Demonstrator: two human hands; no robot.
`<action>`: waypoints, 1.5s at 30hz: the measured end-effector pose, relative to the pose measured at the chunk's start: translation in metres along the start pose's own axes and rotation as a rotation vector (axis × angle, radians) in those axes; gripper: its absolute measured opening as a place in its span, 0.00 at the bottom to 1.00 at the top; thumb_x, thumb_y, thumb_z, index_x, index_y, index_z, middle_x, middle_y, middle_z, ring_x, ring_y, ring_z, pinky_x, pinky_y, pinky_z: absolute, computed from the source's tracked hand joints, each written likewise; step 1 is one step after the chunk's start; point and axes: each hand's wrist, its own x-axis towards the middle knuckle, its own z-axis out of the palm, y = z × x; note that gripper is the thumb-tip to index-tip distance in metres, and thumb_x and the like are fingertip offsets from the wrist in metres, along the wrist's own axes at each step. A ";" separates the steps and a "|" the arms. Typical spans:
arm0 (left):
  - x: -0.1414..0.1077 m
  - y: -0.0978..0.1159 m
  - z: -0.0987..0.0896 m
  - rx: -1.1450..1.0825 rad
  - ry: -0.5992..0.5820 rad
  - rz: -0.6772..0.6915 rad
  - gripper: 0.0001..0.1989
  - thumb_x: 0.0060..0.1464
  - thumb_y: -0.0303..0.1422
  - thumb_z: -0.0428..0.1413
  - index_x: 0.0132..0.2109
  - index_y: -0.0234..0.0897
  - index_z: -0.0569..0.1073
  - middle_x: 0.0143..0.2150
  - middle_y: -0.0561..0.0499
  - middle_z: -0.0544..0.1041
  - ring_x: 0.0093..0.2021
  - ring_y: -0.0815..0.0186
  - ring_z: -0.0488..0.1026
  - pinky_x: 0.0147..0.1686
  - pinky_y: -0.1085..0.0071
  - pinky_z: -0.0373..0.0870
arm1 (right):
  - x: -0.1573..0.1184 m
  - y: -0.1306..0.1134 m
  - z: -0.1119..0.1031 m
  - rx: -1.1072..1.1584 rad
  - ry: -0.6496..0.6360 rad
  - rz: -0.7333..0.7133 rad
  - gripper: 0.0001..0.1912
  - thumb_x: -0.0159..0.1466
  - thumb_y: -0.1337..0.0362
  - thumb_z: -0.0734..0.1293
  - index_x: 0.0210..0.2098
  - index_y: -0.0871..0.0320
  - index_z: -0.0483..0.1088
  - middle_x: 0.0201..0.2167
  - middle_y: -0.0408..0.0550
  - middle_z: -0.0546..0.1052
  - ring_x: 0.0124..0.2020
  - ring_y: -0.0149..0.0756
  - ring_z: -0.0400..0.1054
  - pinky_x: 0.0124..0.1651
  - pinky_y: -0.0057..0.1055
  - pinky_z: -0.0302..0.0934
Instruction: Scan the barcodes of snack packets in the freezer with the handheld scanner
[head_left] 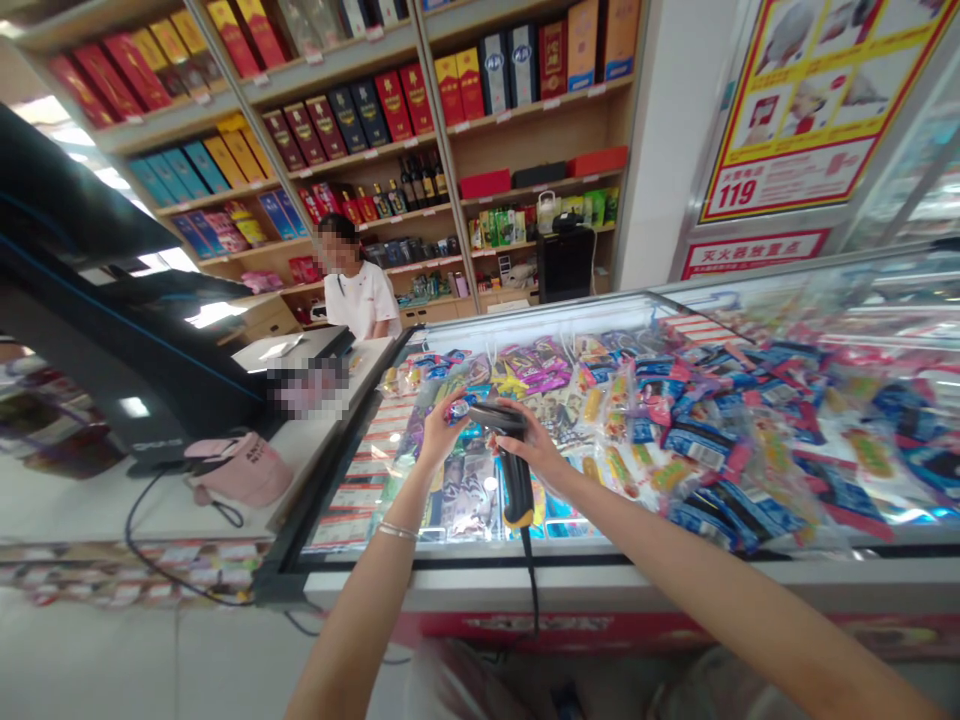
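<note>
The glass-topped display freezer [570, 590] spans the space beneath both hands, wrapped goods spread inside. Above it, the right hand [536, 445] grasps the corded barcode scanner [516, 490] where handle meets head, the handle pointing down. The left hand's [442, 432] fingers pinch a small, shiny package [456, 410] right at the scanner's nose; it looks like a wrapped snack, though blur leaves that and any contact uncertain. Best to keep the wrapper's printed code smooth, uncovered by fingertips and squarely facing the scanner window, with a slight gap.
</note>
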 end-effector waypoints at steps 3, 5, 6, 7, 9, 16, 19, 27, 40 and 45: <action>0.000 0.000 0.001 -0.039 -0.024 -0.019 0.24 0.49 0.30 0.57 0.55 0.37 0.71 0.51 0.47 0.77 0.51 0.59 0.73 0.54 0.63 0.67 | -0.004 -0.004 0.003 0.033 -0.017 0.058 0.28 0.53 0.64 0.71 0.52 0.50 0.61 0.31 0.41 0.74 0.27 0.34 0.71 0.34 0.36 0.68; -0.001 0.004 0.002 -0.020 -0.037 0.010 0.22 0.49 0.28 0.55 0.54 0.37 0.72 0.51 0.48 0.77 0.51 0.60 0.73 0.53 0.64 0.66 | -0.007 -0.005 0.004 0.079 -0.018 0.114 0.29 0.54 0.64 0.69 0.53 0.50 0.58 0.27 0.39 0.74 0.24 0.34 0.70 0.30 0.36 0.68; -0.001 0.007 0.002 0.002 -0.042 0.020 0.22 0.49 0.28 0.55 0.53 0.38 0.73 0.50 0.48 0.78 0.51 0.60 0.73 0.53 0.65 0.66 | -0.008 -0.005 0.005 0.104 -0.011 0.143 0.29 0.54 0.64 0.68 0.54 0.50 0.58 0.27 0.39 0.73 0.23 0.35 0.70 0.28 0.36 0.68; -0.002 0.009 0.002 0.030 -0.044 0.025 0.22 0.49 0.27 0.55 0.53 0.38 0.73 0.49 0.49 0.78 0.50 0.60 0.74 0.52 0.66 0.67 | -0.009 -0.005 0.006 0.124 0.001 0.168 0.30 0.53 0.64 0.67 0.54 0.50 0.57 0.26 0.39 0.73 0.23 0.36 0.70 0.27 0.36 0.69; -0.003 0.013 0.003 0.085 -0.046 0.029 0.22 0.48 0.26 0.55 0.53 0.39 0.74 0.47 0.50 0.79 0.48 0.61 0.74 0.50 0.68 0.67 | -0.010 -0.004 0.008 0.143 0.038 0.190 0.30 0.53 0.63 0.67 0.54 0.50 0.57 0.26 0.39 0.73 0.22 0.35 0.70 0.23 0.34 0.68; -0.002 0.012 0.005 0.210 -0.013 -0.038 0.25 0.47 0.26 0.55 0.54 0.40 0.73 0.41 0.53 0.81 0.36 0.67 0.74 0.39 0.74 0.68 | -0.009 -0.001 0.011 0.071 0.182 0.216 0.37 0.48 0.64 0.71 0.53 0.51 0.53 0.21 0.34 0.71 0.16 0.31 0.64 0.14 0.26 0.61; 0.000 0.008 0.004 0.209 -0.017 -0.046 0.24 0.47 0.27 0.56 0.54 0.38 0.74 0.39 0.52 0.81 0.34 0.66 0.74 0.38 0.73 0.69 | -0.008 -0.002 0.011 0.052 0.163 0.207 0.36 0.48 0.65 0.71 0.53 0.51 0.53 0.21 0.34 0.71 0.15 0.31 0.64 0.14 0.27 0.61; -0.001 0.004 0.000 0.159 -0.014 -0.013 0.25 0.47 0.28 0.56 0.55 0.41 0.72 0.46 0.52 0.79 0.40 0.65 0.75 0.42 0.71 0.69 | -0.010 -0.003 0.013 0.037 0.143 0.166 0.31 0.50 0.67 0.69 0.52 0.50 0.55 0.21 0.34 0.71 0.16 0.30 0.64 0.14 0.26 0.60; -0.001 0.018 -0.002 0.161 -0.086 0.002 0.22 0.48 0.29 0.55 0.52 0.38 0.72 0.47 0.50 0.79 0.41 0.64 0.75 0.45 0.69 0.68 | -0.007 -0.002 0.009 0.005 0.097 0.139 0.32 0.51 0.67 0.68 0.52 0.50 0.52 0.20 0.32 0.70 0.15 0.30 0.64 0.14 0.27 0.62; -0.001 0.011 0.000 0.175 -0.097 0.077 0.22 0.48 0.25 0.52 0.52 0.38 0.72 0.49 0.49 0.78 0.47 0.62 0.74 0.49 0.66 0.68 | -0.005 0.002 0.007 0.017 0.083 0.161 0.33 0.51 0.66 0.69 0.53 0.49 0.51 0.22 0.33 0.72 0.15 0.31 0.65 0.14 0.27 0.61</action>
